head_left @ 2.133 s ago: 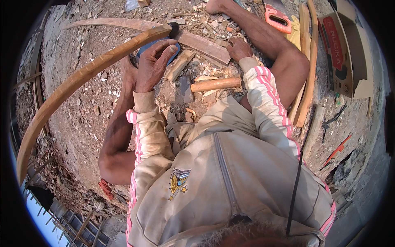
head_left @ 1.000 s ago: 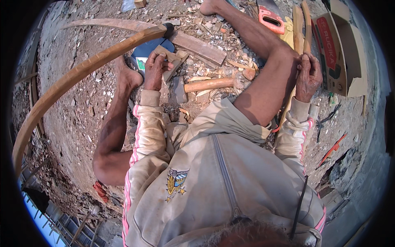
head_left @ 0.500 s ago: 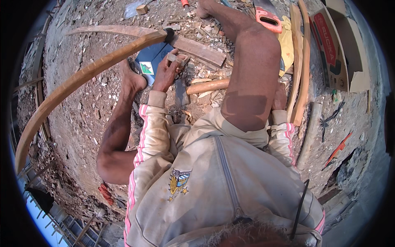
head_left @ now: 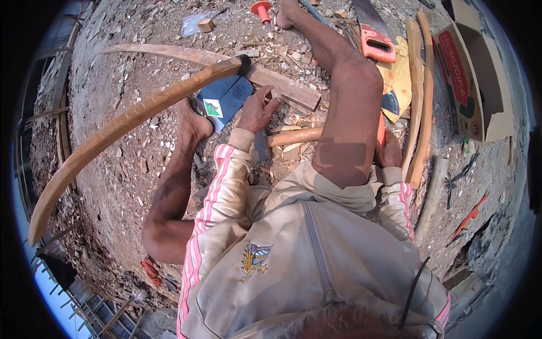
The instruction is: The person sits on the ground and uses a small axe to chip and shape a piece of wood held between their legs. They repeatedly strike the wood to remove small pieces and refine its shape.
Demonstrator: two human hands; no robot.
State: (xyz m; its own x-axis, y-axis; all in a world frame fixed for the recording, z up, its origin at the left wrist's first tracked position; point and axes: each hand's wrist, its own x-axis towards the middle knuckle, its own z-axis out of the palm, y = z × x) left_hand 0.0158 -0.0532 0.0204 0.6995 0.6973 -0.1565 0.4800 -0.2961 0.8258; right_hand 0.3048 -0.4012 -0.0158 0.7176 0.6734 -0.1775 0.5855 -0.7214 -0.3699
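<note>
My left hand is closed in a pinch on a small pale block, just right of a blue card-like sheet lying on the ground. Below that hand rests a tool with a round wooden handle and a dark metal head, partly covered by my sleeve and leg. My right hand is down beside my raised knee, its fingers around an orange tool part that my leg partly hides. A long curved piece of shaped wood with a dark tip reaches across the left side.
A saw with a red-orange handle lies beside a yellow bag. Two long curved wooden pieces and an open cardboard box are at right. A plank, a red-handled tool and wood chips lie ahead.
The view has shifted, so the scene sits lower and further right. My left hand has moved off the blue sheet to the right. The orange part now shows at my right hand.
</note>
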